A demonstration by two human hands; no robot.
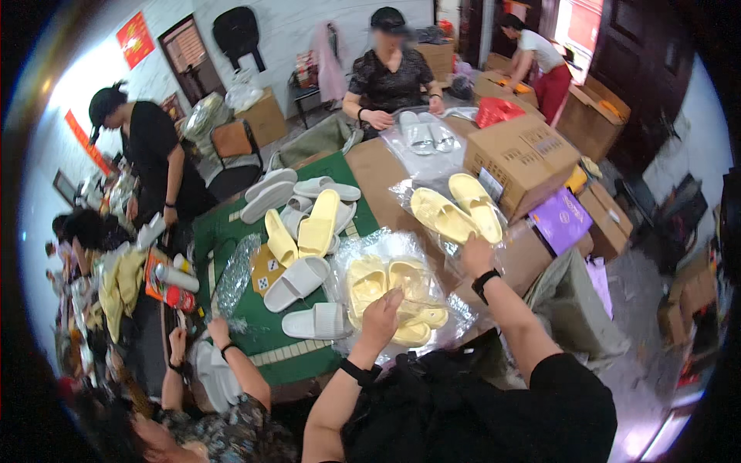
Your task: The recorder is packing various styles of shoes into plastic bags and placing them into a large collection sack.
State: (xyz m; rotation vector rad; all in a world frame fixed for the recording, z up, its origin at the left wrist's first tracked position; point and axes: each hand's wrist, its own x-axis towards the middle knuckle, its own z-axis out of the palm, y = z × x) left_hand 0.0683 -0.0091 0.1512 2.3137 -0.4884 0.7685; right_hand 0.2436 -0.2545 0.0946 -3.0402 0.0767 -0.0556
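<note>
In front of me lies a clear plastic bag (340,266) with several pale yellow slippers (367,282) in or under it. The fingers of my left hand (381,318) are closed on the bag's film, over the slippers. Farther right, my right hand (478,258) grips the near end of a pair of yellow slippers (441,214), which rests over more clear film. Left of the bag, two more yellow slippers (319,224) lie on a pile of grey slippers (268,193). Two grey-white slippers (297,284) sit nearer me.
A cardboard box (521,162) and a purple package (561,220) stand right of the slippers. Across the table, a person (390,77) handles bagged grey slippers (421,133). At my left, another person's hands (219,333) are over the green mat (293,370). Other people work farther off.
</note>
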